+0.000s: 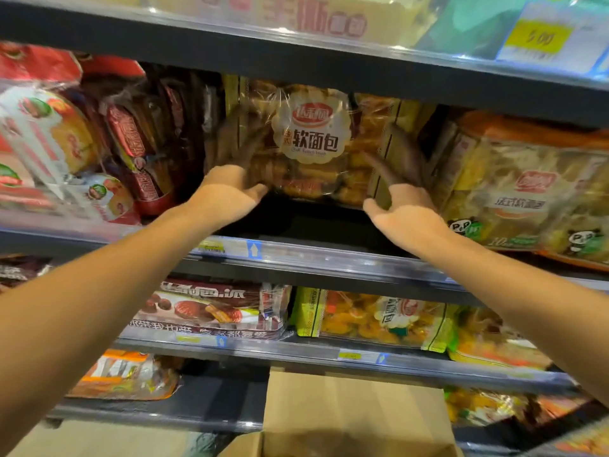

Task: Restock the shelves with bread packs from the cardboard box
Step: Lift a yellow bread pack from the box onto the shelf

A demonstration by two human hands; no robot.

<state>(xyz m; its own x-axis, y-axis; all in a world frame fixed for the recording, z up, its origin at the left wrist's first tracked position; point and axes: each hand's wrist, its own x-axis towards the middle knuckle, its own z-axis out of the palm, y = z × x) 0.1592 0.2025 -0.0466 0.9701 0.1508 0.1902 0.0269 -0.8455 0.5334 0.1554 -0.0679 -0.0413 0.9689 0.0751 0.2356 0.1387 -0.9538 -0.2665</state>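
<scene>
Dark shelves (296,258) (four tiers) hold snack bags. One bread pack (309,143) stands upright mid-shelf, gripped at its sides by left hand (227,192) and right hand (408,216). Below it, one box (356,417), contents unseen.

Yellow price tag (537,37) on top rail, red-wrapped snack packs (138,150) at left.
</scene>
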